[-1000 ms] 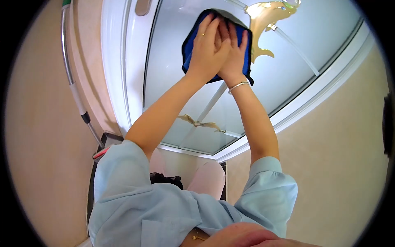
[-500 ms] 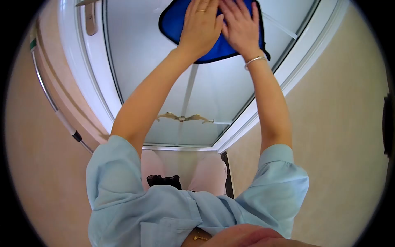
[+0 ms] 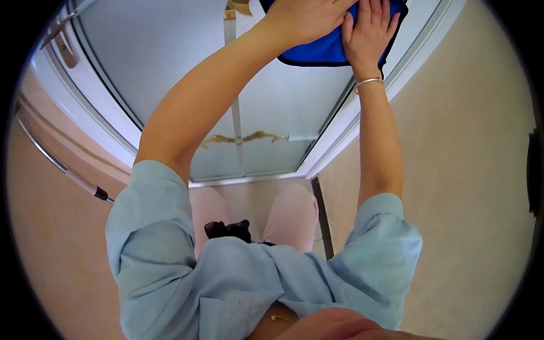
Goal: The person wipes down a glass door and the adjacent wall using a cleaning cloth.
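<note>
Pressing flat against the frosted glass door [image 3: 170,73], both hands are seen at the top of the head view, laid on a blue cloth [image 3: 317,51]. The left hand [image 3: 306,17] is spread over the cloth's upper part, palm down, its fingertips cut off by the frame edge. The right hand [image 3: 368,34] is laid beside it, touching it, fingers extended and slightly apart, with a thin bracelet [image 3: 367,83] at the wrist. Nothing is pinched; the cloth is held to the pane by palm pressure alone.

The cloth is judged soft, light and limp, with a dark stitched border; it would likely fold or slip down if the pressure were eased, so it is best kept under flat palms or gathered at an edge. The glass is judged stiff, smooth and breakable, and the white frame [image 3: 345,130] beside it firmer.

Gold fittings [image 3: 246,137] are seen lower on the door, and a long handle [image 3: 62,167] leans at the left. No brand, label or readable writing can be made out anywhere.
</note>
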A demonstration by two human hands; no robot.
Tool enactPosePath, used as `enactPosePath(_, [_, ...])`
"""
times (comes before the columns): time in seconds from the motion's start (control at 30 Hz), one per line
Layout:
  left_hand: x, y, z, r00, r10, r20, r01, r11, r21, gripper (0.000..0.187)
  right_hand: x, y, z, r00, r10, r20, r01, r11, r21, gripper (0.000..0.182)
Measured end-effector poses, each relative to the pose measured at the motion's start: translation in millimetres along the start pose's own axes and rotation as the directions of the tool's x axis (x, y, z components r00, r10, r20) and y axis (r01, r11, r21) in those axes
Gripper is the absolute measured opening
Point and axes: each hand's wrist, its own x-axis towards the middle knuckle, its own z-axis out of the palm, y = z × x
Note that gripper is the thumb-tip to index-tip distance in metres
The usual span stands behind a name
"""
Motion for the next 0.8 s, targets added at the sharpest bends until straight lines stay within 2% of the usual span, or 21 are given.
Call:
enactPosePath(0.1, [-36,24,2,0.995,0.003,0.099,0.005,0.997,-0.083,0.059,-50,-14,1,1.0,0.008,0.017,-0.009,1.0,0.027,0.058])
enactPosePath(0.13, [-53,33,6,0.989,0.008,0.146,0.006,0.996,-0.093,0.059,-78,-13,17,0.996,0.022,-0.085,-0.011,0.992,0.128,0.055])
enactPosePath(0.2, [-97,56,19,0.975,0.024,0.221,-0.004,0.996,-0.093,0.059,-129,-26,14,0.995,0.074,0.066,-0.084,0.984,0.158,0.06])
enactPosePath(0.27, [-135,84,21,0.92,0.038,0.39,-0.006,0.997,-0.082,0.062,-198,-41,29,0.986,0.149,0.08,-0.159,0.978,0.133,0.062])
enactPosePath(0.3, [-159,96,24,0.905,0.028,0.424,0.038,0.988,-0.147,0.055,-232,-52,32,0.971,0.186,0.153,-0.206,0.969,0.134,0.061])
enactPosePath(0.33, [-182,107,27,0.894,0.036,0.447,0.052,0.982,-0.183,0.056,-262,-63,30,0.949,0.223,0.223,-0.256,0.958,0.131,0.06])
enactPosePath(0.37, [-198,115,23,0.841,0.071,0.536,0.012,0.989,-0.15,0.071,-287,-73,28,0.925,0.228,0.304,-0.283,0.948,0.149,0.058])
enactPosePath(0.4, [-215,122,20,0.83,0.043,0.556,0.143,0.948,-0.286,0.06,-301,-80,22,0.894,0.231,0.383,-0.311,0.937,0.159,0.056])
enactPosePath(0.5, [-238,129,15,0.798,0.014,0.602,0.232,0.915,-0.329,0.063,-297,-85,-3,0.894,0.156,0.419,-0.271,0.935,0.23,0.054])
enactPosePath(0.57, [-231,130,16,0.803,-0.021,0.595,0.273,0.901,-0.337,0.065,-281,-85,-11,0.9,0.185,0.394,-0.294,0.926,0.237,0.052])
enactPosePath(0.63, [-206,116,26,0.878,-0.066,0.475,0.239,0.918,-0.315,0.066,-244,-79,-8,0.912,0.21,0.352,-0.305,0.921,0.241,0.052])
enactPosePath(0.73, [-129,87,34,0.972,-0.141,0.189,0.189,0.946,-0.262,0.067,-156,-47,1,0.972,0.171,0.158,-0.201,0.96,0.193,0.06])
enactPosePath(0.77, [-102,80,38,0.963,-0.169,0.209,0.222,0.939,-0.264,0.064,-127,-32,-3,0.978,0.145,0.15,-0.175,0.961,0.214,0.067])
enactPosePath(0.8, [-73,73,36,0.954,-0.199,0.225,0.257,0.93,-0.264,0.061,-100,-13,-5,0.982,0.088,0.165,-0.112,0.984,0.14,0.066])
